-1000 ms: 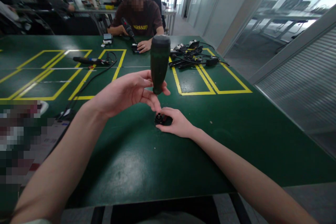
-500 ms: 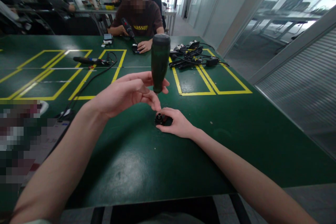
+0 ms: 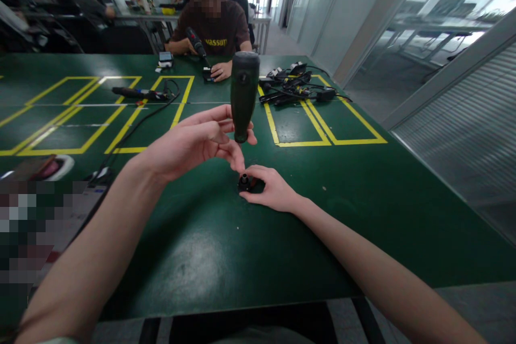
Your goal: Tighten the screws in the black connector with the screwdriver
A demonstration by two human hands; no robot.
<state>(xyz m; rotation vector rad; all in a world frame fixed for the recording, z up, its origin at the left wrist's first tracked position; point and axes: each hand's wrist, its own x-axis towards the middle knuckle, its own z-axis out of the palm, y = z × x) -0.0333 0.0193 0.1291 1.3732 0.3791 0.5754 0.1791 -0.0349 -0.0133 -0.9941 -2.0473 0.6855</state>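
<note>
An upright screwdriver (image 3: 244, 94) with a thick, dark green see-through handle stands over the middle of the table. My left hand (image 3: 201, 142) curls its fingers behind and beside the lower handle, the thumb side towards me. Little of the shaft shows below the grip. Under it, a small black part (image 3: 244, 184) with a short metal post rests on the table. Thumb and index finger of my right hand (image 3: 272, 187) pinch this part from the right side. My left fingertips nearly meet my right index finger above it. Whether the screwdriver's tip touches the part I cannot tell.
Yellow tape frames (image 3: 304, 144) mark the green table (image 3: 322, 258). A pile of black cables and adapters (image 3: 294, 86) lies back right. At the back left are a corded tool (image 3: 139, 93) and its cable. Across the table, a co-worker (image 3: 220, 27) holds a power screwdriver (image 3: 196, 43).
The screwdriver handle has turned slightly, so a dark round spot near its top now faces me. It also leans a little further left. My right hand stays still on the black part.
</note>
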